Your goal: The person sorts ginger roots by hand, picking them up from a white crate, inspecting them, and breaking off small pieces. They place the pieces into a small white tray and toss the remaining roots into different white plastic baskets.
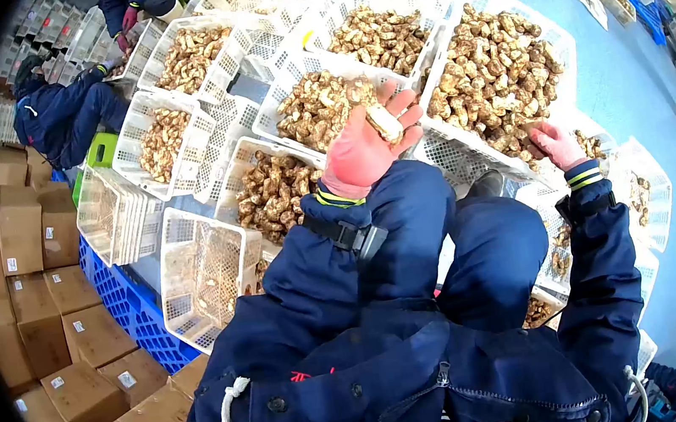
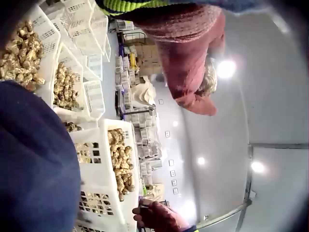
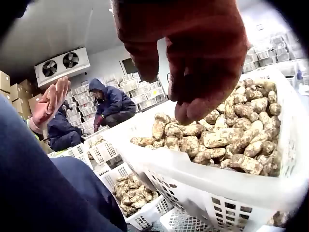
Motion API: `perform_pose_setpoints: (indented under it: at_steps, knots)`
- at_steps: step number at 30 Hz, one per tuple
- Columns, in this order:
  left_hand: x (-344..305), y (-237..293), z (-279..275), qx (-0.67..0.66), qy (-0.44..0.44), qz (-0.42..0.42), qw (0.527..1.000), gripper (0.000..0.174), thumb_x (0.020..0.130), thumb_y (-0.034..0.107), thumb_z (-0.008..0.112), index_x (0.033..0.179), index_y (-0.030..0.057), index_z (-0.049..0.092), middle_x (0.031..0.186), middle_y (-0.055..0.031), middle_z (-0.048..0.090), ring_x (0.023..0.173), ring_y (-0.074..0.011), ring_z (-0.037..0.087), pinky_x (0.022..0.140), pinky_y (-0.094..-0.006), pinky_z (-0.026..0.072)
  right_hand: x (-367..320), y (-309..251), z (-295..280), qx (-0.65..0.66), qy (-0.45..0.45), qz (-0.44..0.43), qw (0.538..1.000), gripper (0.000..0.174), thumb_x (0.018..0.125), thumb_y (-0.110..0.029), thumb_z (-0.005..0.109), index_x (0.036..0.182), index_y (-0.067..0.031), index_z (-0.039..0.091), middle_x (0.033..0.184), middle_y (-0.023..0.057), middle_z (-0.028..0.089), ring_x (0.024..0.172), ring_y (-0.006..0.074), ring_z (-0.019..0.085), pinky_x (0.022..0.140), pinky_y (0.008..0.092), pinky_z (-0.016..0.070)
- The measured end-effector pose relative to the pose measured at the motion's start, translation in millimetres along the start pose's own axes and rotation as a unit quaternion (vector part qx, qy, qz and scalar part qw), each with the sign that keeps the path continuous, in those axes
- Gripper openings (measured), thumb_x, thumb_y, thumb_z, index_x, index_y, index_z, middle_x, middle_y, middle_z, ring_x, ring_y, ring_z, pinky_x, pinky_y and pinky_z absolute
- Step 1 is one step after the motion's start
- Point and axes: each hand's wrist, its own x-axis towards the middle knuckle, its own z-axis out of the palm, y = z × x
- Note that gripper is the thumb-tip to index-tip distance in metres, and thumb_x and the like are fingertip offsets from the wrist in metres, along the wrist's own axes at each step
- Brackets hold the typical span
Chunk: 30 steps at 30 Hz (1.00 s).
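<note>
My left hand (image 1: 357, 157) is palm up in front of my left knee, thumb and fingers holding one brown-and-cream mushroom-like piece (image 1: 385, 124). My right hand (image 1: 558, 146) is positioned over the near right edge of the large white basket (image 3: 217, 181), fingers bent downward. A gap separates its thumb from its fingers and nothing is visible in it; I cannot tell whether the fingertips touch the loose pieces (image 1: 490, 71) filling that basket. Behind my left hand stands a second basket of lighter pieces (image 1: 312, 108); left of it, nearer my lap, a third contains darker pieces (image 1: 272, 194). Further left are a stack of white baskets (image 1: 114, 228), a blue crate (image 1: 123, 295) and cardboard cartons (image 1: 89, 397). At upper left, a seated person (image 1: 68, 110) is beside a green stool (image 1: 101, 148). Blue floor (image 1: 634, 95) extends along the right.
</note>
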Motion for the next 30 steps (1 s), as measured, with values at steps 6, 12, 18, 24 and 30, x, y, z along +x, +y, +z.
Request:
perform_pose_setpoints:
  at_steps: [6,12,18,24,30]
  knots:
    - [-10,14,-57,0.04,0.048,0.018,0.998,0.047,0.09,0.034,0.043,0.131,0.0126,0.033,0.129,-0.0057,0.042,0.117,-0.0209,0.041,0.095,-0.038,0.0357,2,20,-7,0.003,0.056,0.002,0.998,0.028,0.087,-0.02,0.052,0.105,0.0013,0.052,0.078,-0.0003,0.054,0.062,0.0067,0.047,0.052,0.0193,0.037]
    - [-24,30,-177,-0.058,0.247,-0.007,0.967,0.027,0.091,0.014,0.043,0.112,-0.0014,0.041,0.11,-0.014,0.049,0.106,-0.0255,0.046,0.095,-0.0363,0.0378,6,55,-25,-0.055,0.066,0.062,0.994,0.028,0.087,-0.019,0.051,0.107,0.0003,0.053,0.083,0.002,0.058,0.067,0.0086,0.053,0.053,0.0224,0.041]
    - [52,141,-95,-0.038,0.062,0.209,0.975,0.027,0.09,0.021,0.045,0.108,0.001,0.047,0.105,-0.0121,0.051,0.109,-0.023,0.045,0.101,-0.0355,0.0311,0,65,-35,-0.094,0.077,0.08,0.989,0.03,0.087,-0.017,0.052,0.111,0.0001,0.052,0.09,0.0053,0.061,0.07,0.0115,0.056,0.059,0.0252,0.0448]
    - [-3,82,-122,0.11,0.178,0.207,0.956,0.034,0.09,0.024,0.044,0.114,0.0001,0.045,0.121,-0.0151,0.044,0.117,-0.0283,0.039,0.105,-0.0396,0.0259,8,77,-29,-0.09,0.076,0.057,0.991,0.03,0.087,-0.02,0.053,0.107,0.0024,0.052,0.088,0.0056,0.06,0.07,0.0119,0.055,0.059,0.0263,0.0451]
    - [7,34,-76,0.05,0.159,0.119,0.979,0.043,0.091,0.028,0.041,0.124,0.0008,0.039,0.129,-0.017,0.039,0.121,-0.0301,0.036,0.105,-0.0413,0.0252,7,45,-15,-0.026,0.055,0.048,0.997,0.034,0.086,-0.02,0.054,0.111,0.0033,0.05,0.088,0.0064,0.06,0.069,0.0105,0.055,0.058,0.0223,0.0447]
